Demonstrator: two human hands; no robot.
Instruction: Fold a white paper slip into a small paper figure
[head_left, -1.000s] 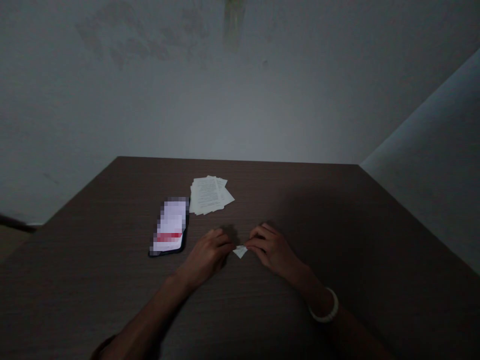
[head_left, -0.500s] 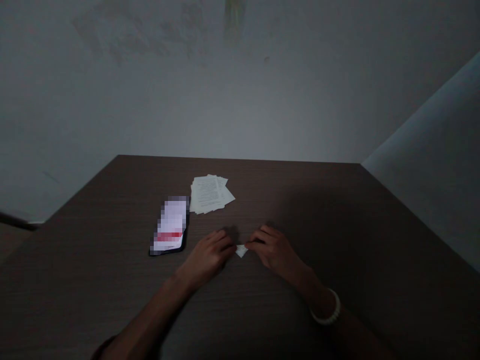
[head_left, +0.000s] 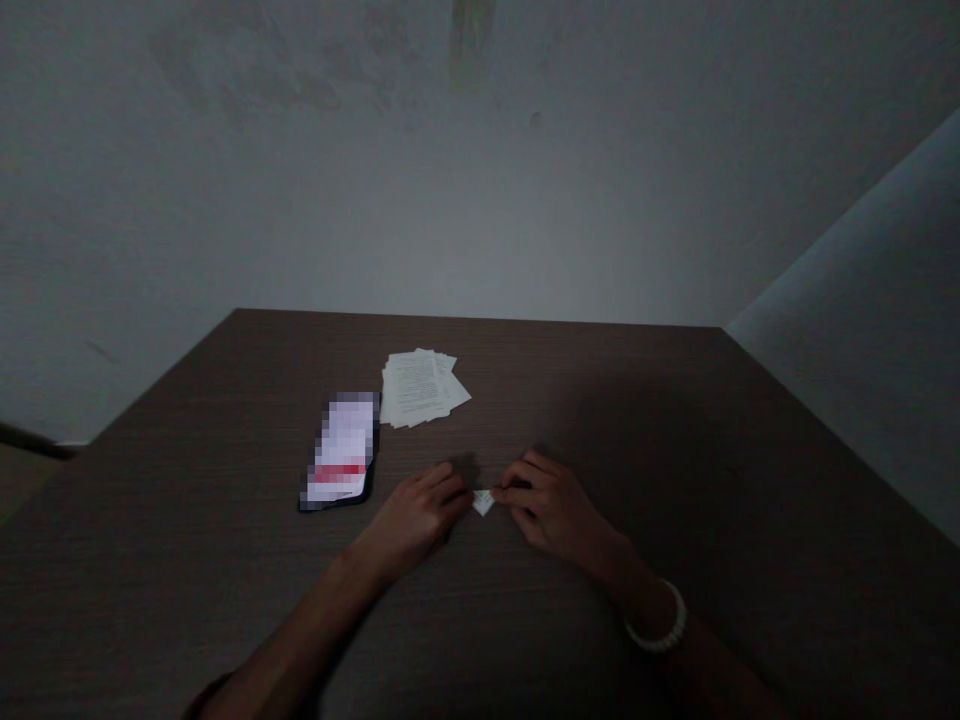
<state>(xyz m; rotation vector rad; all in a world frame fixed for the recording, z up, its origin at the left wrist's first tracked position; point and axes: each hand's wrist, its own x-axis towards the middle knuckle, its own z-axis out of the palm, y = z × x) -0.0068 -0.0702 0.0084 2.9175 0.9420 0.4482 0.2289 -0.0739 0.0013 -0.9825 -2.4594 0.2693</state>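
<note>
A small folded piece of white paper (head_left: 483,502) lies on the dark wooden table between my hands, its visible part a triangle pointing toward me. My left hand (head_left: 421,508) grips its left corner with closed fingers. At the right corner, the thumb and fingers of my right hand (head_left: 546,500) are pinched on the same paper. Both corners are hidden under the fingertips. A pale beaded bracelet (head_left: 670,622) circles my right wrist.
Beyond my left hand is a loose stack of printed paper sheets (head_left: 418,388). Left of the stack lies a phone (head_left: 341,450) with a lit, pixelated screen. The table (head_left: 600,360) meets a stained grey wall (head_left: 480,220) at its far edge.
My right hand's fingers have shifted slightly at the paper's right corner. My left hand, the phone and the stack look the same.
</note>
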